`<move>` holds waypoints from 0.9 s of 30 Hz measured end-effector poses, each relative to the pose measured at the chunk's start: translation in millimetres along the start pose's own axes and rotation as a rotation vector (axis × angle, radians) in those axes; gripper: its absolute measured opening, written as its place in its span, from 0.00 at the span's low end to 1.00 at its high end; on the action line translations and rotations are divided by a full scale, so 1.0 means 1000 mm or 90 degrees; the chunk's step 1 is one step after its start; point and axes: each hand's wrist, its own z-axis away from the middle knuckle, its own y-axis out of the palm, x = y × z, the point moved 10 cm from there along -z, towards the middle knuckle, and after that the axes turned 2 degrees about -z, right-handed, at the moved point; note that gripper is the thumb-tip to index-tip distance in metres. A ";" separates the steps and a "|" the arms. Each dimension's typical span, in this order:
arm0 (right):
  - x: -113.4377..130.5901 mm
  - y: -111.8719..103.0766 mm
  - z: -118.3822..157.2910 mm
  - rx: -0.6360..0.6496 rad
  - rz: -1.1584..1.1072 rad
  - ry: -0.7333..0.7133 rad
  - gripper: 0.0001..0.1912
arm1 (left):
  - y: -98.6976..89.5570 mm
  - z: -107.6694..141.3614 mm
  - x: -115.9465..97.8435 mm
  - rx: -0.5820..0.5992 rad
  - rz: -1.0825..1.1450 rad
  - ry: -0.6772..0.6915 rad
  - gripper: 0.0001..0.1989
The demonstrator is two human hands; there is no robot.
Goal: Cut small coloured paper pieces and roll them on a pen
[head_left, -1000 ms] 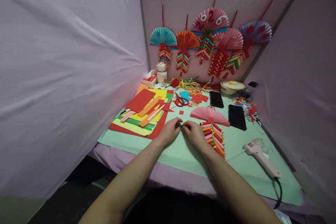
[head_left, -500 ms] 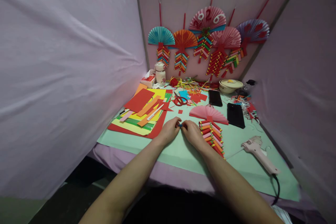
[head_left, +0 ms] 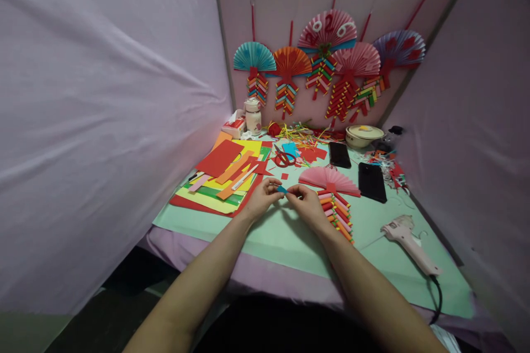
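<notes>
Left hand pinched shut at one end of a small blue paper piece, right hand pinching the opposite end, thumb against forefinger. Blue piece sits between the two sets of fingertips, just above the mint-green table cover. Its visible long axis runs roughly side to side, left end slightly farther from the body, right end slightly nearer; both hands equally close, neither clearly the nearer one. Whether it is flat, folded or partly rolled: too small to tell. Red paper square lies flat just beyond the fingertips, with red-handled scissors farther back. Pink pleated paper fan on the table just beyond and to the right of the right hand, its string of paper firecrackers pointing toward the body, partly hidden by that hand and forearm. Stacked coloured paper sheets beside the left hand, on its outer side, white pen-like tool on top, make unclear. Hot glue gun well apart on the right, nozzle angled inward, black cord toward the near edge. Two black smartphones past the fan, on the right.
</notes>
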 end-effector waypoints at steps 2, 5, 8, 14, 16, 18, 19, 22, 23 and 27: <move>0.000 -0.001 0.000 -0.004 -0.020 0.011 0.09 | 0.001 0.000 0.002 0.000 0.022 -0.012 0.20; -0.002 -0.003 0.001 -0.012 -0.053 0.039 0.10 | 0.002 0.000 0.006 0.004 0.057 -0.037 0.21; -0.008 -0.005 0.001 -0.018 -0.090 0.080 0.12 | 0.004 0.001 0.009 0.010 0.098 -0.071 0.22; -0.017 -0.002 0.003 -0.006 -0.136 0.132 0.14 | 0.007 0.005 0.012 -0.001 0.162 -0.121 0.17; -0.016 0.000 0.003 0.002 -0.142 0.131 0.14 | 0.006 0.005 0.014 -0.011 0.181 -0.128 0.16; -0.015 0.003 0.004 0.016 -0.148 0.131 0.14 | 0.004 0.005 0.016 -0.019 0.205 -0.140 0.14; -0.014 0.004 0.005 0.025 -0.152 0.130 0.14 | 0.003 0.004 0.018 -0.020 0.218 -0.149 0.13; -0.009 0.006 0.005 0.040 -0.166 0.121 0.13 | 0.002 0.005 0.023 -0.013 0.254 -0.183 0.10; -0.008 0.005 0.005 0.041 -0.170 0.117 0.13 | 0.002 0.005 0.023 -0.006 0.263 -0.194 0.09; -0.003 0.006 0.005 0.045 -0.181 0.102 0.14 | 0.006 0.007 0.023 0.022 0.282 -0.214 0.07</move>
